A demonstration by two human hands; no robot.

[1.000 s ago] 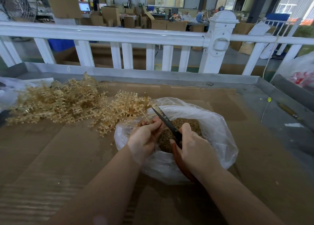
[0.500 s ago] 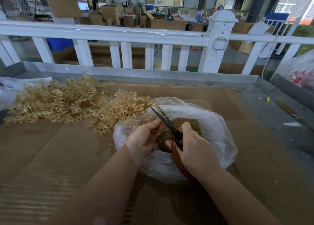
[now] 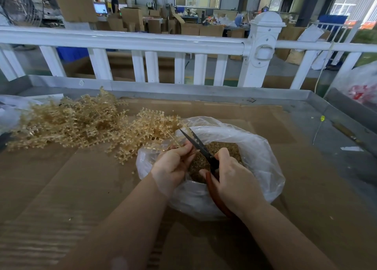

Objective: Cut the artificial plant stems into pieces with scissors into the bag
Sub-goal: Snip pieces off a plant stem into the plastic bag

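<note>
Right hand (image 3: pixel 234 180) grips scissors (image 3: pixel 201 147), blades pointing up-left over bag (image 3: pixel 263 157); left hand (image 3: pixel 173 165) pinches stem (image 3: pixel 175 140).

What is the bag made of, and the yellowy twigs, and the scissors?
The bag looks like thin clear plastic: it crinkles, shines, and you see through it. The twigs seem to be moulded plastic, pale gold and slightly glossy, with repeating stiff little branches. The scissors have dark blades, likely metal, and a reddish-brown handle, perhaps rubbery plastic; mostly hidden by the right hand.
</note>
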